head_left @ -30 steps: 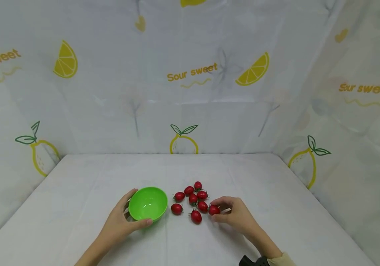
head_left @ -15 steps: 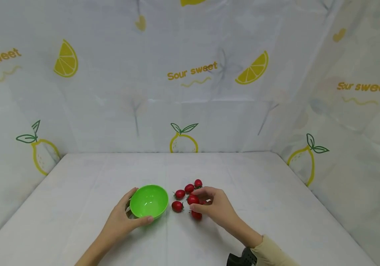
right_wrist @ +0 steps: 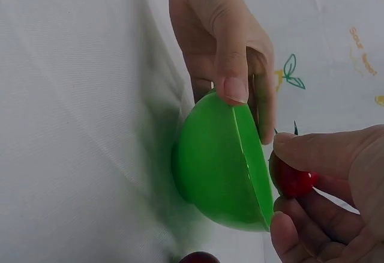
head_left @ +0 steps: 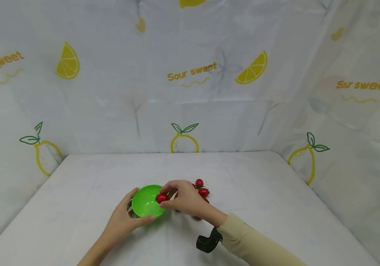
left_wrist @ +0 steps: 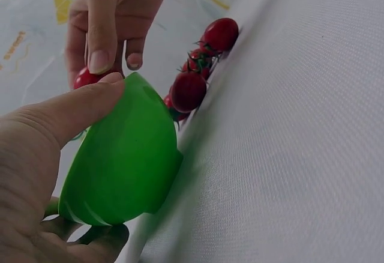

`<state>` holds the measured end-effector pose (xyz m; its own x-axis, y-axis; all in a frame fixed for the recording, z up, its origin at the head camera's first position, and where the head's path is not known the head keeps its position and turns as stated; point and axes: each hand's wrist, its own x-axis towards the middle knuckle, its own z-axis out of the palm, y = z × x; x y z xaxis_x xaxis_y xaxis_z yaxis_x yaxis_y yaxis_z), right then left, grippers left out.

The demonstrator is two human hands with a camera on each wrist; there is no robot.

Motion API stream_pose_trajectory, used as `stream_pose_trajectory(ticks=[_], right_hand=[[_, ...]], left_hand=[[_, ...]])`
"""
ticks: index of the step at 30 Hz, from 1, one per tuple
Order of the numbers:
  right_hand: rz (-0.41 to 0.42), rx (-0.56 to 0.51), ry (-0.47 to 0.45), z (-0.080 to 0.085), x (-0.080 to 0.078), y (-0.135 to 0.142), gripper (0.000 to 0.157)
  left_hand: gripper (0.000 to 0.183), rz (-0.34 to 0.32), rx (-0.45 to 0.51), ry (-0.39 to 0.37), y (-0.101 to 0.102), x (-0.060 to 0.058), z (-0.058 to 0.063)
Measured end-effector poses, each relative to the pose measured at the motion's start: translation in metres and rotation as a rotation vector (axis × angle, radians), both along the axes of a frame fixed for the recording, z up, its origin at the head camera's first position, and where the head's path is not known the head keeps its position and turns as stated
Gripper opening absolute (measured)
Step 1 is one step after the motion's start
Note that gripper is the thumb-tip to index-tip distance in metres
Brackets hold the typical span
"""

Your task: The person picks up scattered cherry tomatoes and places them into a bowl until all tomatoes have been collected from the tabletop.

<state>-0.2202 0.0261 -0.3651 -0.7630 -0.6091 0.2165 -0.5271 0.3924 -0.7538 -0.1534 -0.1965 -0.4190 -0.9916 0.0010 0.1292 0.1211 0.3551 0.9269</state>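
A bright green bowl [head_left: 143,204] stands on the white table in the head view, its inside bare where it shows. My left hand [head_left: 120,218] grips it from the left, with the thumb at the near rim and the fingers round the far side. In my right hand [head_left: 190,199], thumb and fingers pinch a red cherry tomato [head_left: 162,198] over the bowl's right rim. The right wrist view shows that tomato [right_wrist: 294,179] just outside the bowl's mouth, its green stem end pointing up. Several other cherry tomatoes [head_left: 204,192] lie right of the bowl, partly hidden behind the right hand.
White cloth covers the table [head_left: 259,207]. A wall sheet [head_left: 110,92] printed with lemons and lettering rises at the back and sides. Below the right wrist hangs a black device [head_left: 208,242], beside a beige sleeve [head_left: 243,236].
My right hand has picked up the rightmost cherry tomato and carried it left across the others to the bowl's rim. The left hand has kept its hold on the bowl, almost still.
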Motion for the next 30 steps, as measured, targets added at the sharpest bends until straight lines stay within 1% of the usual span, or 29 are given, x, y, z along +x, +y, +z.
stream_pose_trajectory(ticks=[6, 12, 15, 17, 19, 23, 26, 30], right_hand=[[0.024, 0.009, -0.001, 0.005, -0.001, -0.007, 0.025], [0.017, -0.015, -0.033, 0.0, 0.0, -0.011, 0.025], [0.0, -0.032, -0.057, 0.0, 0.001, -0.011, 0.031], [-0.023, -0.053, -0.071, 0.003, 0.002, -0.009, 0.036], [-0.053, -0.099, -0.093, 0.007, 0.003, -0.004, 0.038], [-0.126, -0.175, -0.103, 0.014, 0.004, 0.013, 0.03], [-0.203, -0.172, -0.092, 0.014, 0.004, 0.031, 0.024], [-0.313, -0.15, -0.08, 0.009, 0.008, 0.055, 0.019]], left_hand=[[0.105, -0.004, 0.02, -0.005, 0.001, -0.001, 0.001], [0.104, 0.0, 0.015, -0.013, 0.001, 0.0, 0.001], [0.105, -0.001, 0.018, -0.017, 0.001, 0.0, 0.001], [0.105, 0.0, 0.021, -0.02, 0.001, 0.0, 0.001], [0.105, 0.002, 0.018, -0.02, 0.001, 0.0, 0.0], [0.105, 0.007, 0.013, -0.015, 0.001, 0.0, 0.0], [0.105, 0.011, 0.016, -0.013, 0.001, -0.001, 0.0], [0.106, 0.01, 0.031, -0.017, 0.002, -0.002, -0.001]])
